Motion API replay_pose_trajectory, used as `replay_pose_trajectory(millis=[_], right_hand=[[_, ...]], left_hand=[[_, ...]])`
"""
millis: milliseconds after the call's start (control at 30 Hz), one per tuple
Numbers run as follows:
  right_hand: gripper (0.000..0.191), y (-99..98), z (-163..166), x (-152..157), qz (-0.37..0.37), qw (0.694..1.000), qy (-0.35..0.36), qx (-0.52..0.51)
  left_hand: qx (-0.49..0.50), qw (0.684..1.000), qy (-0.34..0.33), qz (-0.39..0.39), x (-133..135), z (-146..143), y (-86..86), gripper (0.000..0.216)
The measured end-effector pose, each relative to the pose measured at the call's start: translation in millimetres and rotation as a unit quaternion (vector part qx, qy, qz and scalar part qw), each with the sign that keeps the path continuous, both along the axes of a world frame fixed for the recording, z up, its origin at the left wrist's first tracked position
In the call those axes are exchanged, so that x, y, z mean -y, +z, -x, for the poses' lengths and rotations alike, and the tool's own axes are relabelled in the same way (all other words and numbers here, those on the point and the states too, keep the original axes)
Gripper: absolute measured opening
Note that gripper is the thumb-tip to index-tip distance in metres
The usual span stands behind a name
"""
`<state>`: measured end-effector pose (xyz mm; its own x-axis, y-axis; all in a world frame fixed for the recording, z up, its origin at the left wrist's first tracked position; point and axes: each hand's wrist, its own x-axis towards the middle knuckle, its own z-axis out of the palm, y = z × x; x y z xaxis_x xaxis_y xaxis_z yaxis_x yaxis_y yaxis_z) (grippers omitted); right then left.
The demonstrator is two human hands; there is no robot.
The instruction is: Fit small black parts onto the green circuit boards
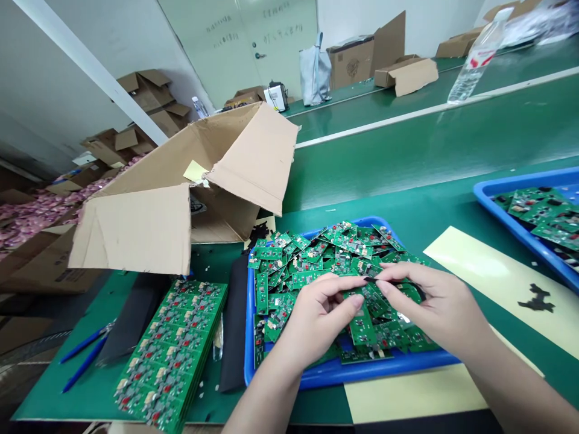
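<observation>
My left hand (323,310) is closed on a small green circuit board (362,328), gripping it between thumb and fingers above the heap. My right hand (427,298) pinches a small black strip (371,279) at its fingertips, touching the top end of that board beside my left index finger. More black material shows by the right palm, its shape partly hidden. Beneath both hands, a blue tray (316,381) is piled with loose circuit boards (305,277).
Stacked board panels (174,349) and blue-handled pliers (85,355) lie left. An open cardboard box (136,226) stands behind them. At right are yellow backing paper (470,259) with black pieces (537,298) and another blue tray (511,232). A water bottle (474,63) stands farther back.
</observation>
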<state>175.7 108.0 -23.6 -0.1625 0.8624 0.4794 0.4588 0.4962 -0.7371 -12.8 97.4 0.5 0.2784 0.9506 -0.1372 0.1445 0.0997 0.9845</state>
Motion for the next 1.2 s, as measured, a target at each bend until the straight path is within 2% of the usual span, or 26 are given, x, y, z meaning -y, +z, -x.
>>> replay_pose_trajectory(millis=[67,167,267,367,633,1200], right_hand=[[0.012,0.8,-3.4,-0.9,-0.002,1.000,-0.028,0.010],[0.009,2.0,-8.8,-1.4,0.000,0.998,-0.055,0.013],[0.009,3.9,-7.9,0.0,-0.002,1.000,0.018,0.023],[0.011,4.3,-0.7,1.9,-0.032,0.995,0.077,0.051],[0.010,-5.3,9.0,3.1,-0.084,0.991,0.048,0.093],[0.010,-5.9,11.0,0.9,-0.148,0.977,0.030,0.148]], left_hand=[[0.022,0.999,0.012,0.024,-0.5,0.3,1.0,0.032],[0.056,0.995,0.074,0.047,-1.6,1.4,2.9,0.050],[0.076,0.990,0.091,0.070,-2.2,0.4,3.4,0.060],[0.066,0.992,0.067,0.089,-2.8,-2.5,3.3,0.043],[0.024,0.997,0.046,0.057,-3.2,-6.1,4.4,0.029],[0.000,0.999,0.040,0.033,-0.3,-8.9,0.2,0.024]])
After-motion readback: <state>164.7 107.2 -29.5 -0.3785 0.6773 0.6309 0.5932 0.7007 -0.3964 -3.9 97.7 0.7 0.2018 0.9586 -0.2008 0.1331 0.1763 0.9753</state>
